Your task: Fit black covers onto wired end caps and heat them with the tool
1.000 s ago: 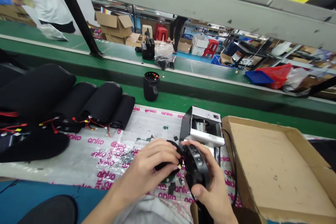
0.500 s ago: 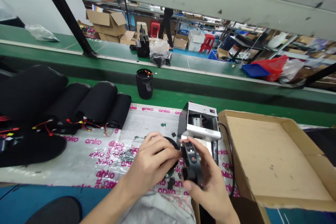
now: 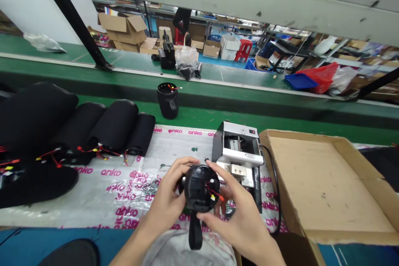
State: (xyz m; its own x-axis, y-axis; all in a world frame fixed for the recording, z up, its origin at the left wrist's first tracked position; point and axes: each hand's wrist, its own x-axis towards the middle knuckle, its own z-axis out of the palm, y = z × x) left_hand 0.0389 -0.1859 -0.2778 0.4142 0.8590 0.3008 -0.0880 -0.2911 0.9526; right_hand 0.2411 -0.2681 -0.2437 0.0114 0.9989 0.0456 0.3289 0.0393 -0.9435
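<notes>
Both my hands hold one round black speaker part point(image 3: 199, 187) low in the middle of the view, its inner side turned toward me with red, yellow and white wire ends showing. My left hand point(image 3: 166, 201) wraps its left side, fingers curled over the top. My right hand point(image 3: 238, 212) grips the right and lower edge. A black strap point(image 3: 195, 232) hangs down from the part. Just behind my hands stands a small silver and black machine point(image 3: 238, 149) on the printed plastic sheet point(image 3: 124, 183).
Several black fabric cylinders point(image 3: 115, 126) with red wires lie at the left. A black cylinder shell point(image 3: 167, 99) stands upright on the green conveyor point(image 3: 249, 118). A shallow cardboard tray point(image 3: 324, 183) sits at the right. Boxes and stools fill the background beyond a grey beam.
The black part has been turned and lifted toward me; its button face showed before, now the wired inner side faces up. Both hands shifted their grip around it.
</notes>
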